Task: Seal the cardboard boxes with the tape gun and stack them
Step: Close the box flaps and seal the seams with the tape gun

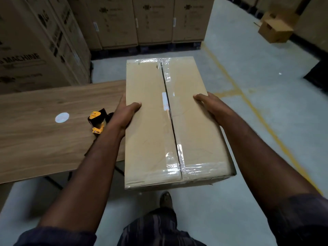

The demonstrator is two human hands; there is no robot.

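Note:
A long cardboard box (150, 132) is held in the air in front of me, above the floor and just right of the table. Clear tape runs along its centre seam and over both ends. My left hand (126, 112) grips its left edge, thumb on top and fingers down the side. My right hand (211, 105) grips the right edge in the same way. The yellow and black tape gun (97, 121) lies on the wooden table (44, 132), just left of my left wrist, with no hand on it.
Tall printed cartons (35, 41) stand at the left and along the back (152, 20). A small open cardboard box (275, 31) sits on the floor at the far right. Yellow lines (248, 103) cross the grey floor. My foot (166, 199) shows below the box.

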